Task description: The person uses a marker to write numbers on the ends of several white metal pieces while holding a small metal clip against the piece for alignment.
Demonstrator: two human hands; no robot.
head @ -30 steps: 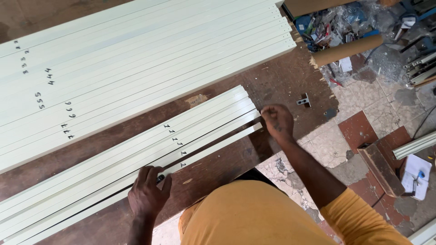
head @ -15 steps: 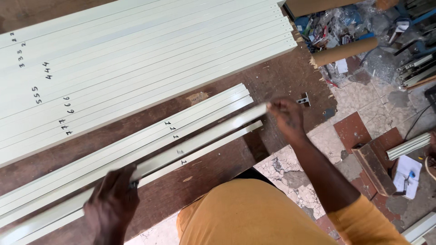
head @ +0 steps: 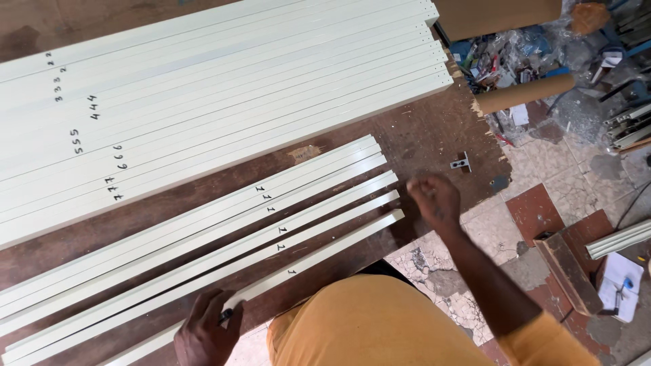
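Note:
Several long cream metal strips (head: 203, 224) lie side by side on a brown board (head: 420, 132), each with small hand-written marks. The nearest strip (head: 319, 256) lies apart from the others, closest to me. My left hand (head: 202, 333) rests on that strip's near side, fingers closed around a small dark pen-like object (head: 226, 315). My right hand (head: 434, 196) hovers just right of the strip ends, blurred, its fingers curled with nothing seen in them.
A wider bank of longer cream strips (head: 237, 81) fills the far side of the board. A small metal bracket (head: 460, 162) lies near the board's edge. Cardboard tubes (head: 522, 93), clutter, a wooden block (head: 566, 271) and papers (head: 620, 285) sit on the tiled floor at right.
The near strips have been spread apart, the nearest pulled toward me. My right hand has left the strip ends and moved right. My left hand swung left, then came back onto the nearest strip.

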